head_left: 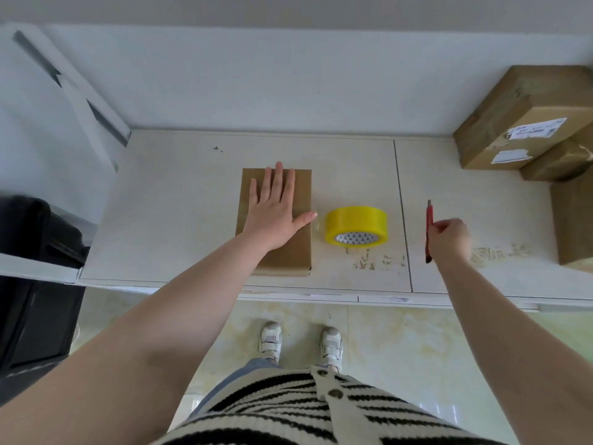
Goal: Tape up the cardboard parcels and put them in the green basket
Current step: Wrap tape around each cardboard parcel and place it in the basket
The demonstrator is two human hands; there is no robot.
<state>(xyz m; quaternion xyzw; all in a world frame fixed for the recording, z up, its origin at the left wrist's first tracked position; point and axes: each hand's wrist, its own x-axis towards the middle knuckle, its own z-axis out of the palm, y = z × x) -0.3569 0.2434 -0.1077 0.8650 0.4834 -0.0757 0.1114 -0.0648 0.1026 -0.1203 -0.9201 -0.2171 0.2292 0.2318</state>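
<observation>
A flat brown cardboard parcel (300, 252) lies on the white table (179, 220) in front of me. My left hand (276, 210) rests flat on top of it with straight, spread fingers, the thumb reaching over its right edge. A yellow tape roll (356, 224) stands just right of the parcel, and a strip of tape appears to run from it to the parcel near my thumb. Further right, my right hand (449, 237) grips a red utility knife (428, 216) that lies lengthwise on the table. No green basket is in view.
Several taped cardboard boxes (526, 120) are stacked at the table's right end, one more (574, 220) in front of them. A black bin (35, 252) stands left of the table. A white wall backs the table. My shoes (301, 343) show on the tiled floor.
</observation>
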